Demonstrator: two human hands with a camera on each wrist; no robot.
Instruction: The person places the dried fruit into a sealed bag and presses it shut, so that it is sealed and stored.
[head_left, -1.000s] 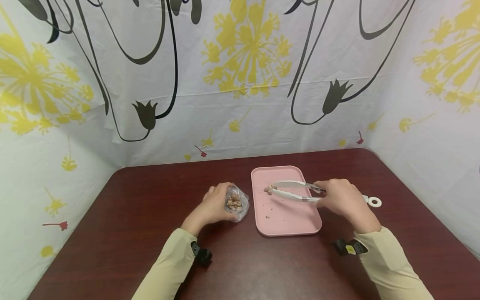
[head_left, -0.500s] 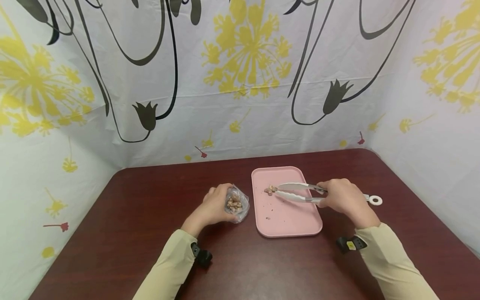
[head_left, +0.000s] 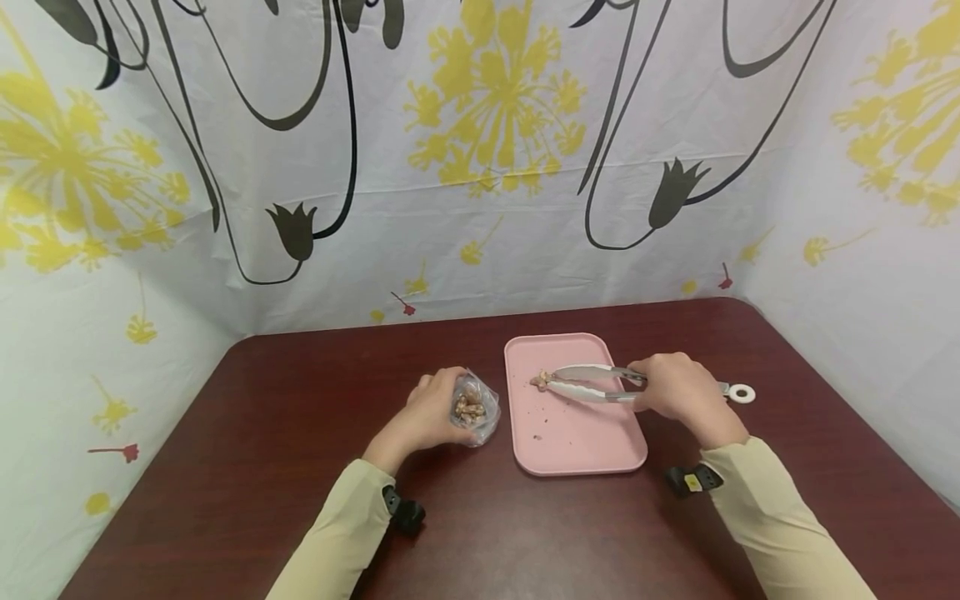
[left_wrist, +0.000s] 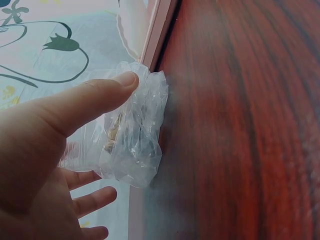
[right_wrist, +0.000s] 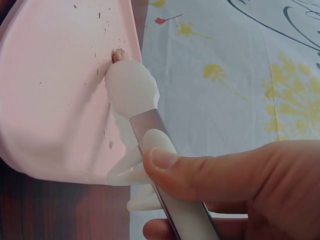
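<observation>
My left hand holds a small clear plastic bag, its mouth facing up, with brown walnut pieces inside. In the left wrist view the thumb presses along the side of the crinkled bag. To the right, my right hand grips a pair of tongs with white scalloped tips. The tips are slightly apart, right at some walnut bits on the pink tray. From the right wrist, the upper tip partly hides a walnut piece.
Dark crumbs lie scattered over the tray. The tray stands on a dark red-brown wooden table, just right of the bag. White patterned cloth hangs behind the table and at both sides.
The tongs' tips drew back a little to the right from the walnut bits, then came back left against them. My left hand and the bag stay in place.
</observation>
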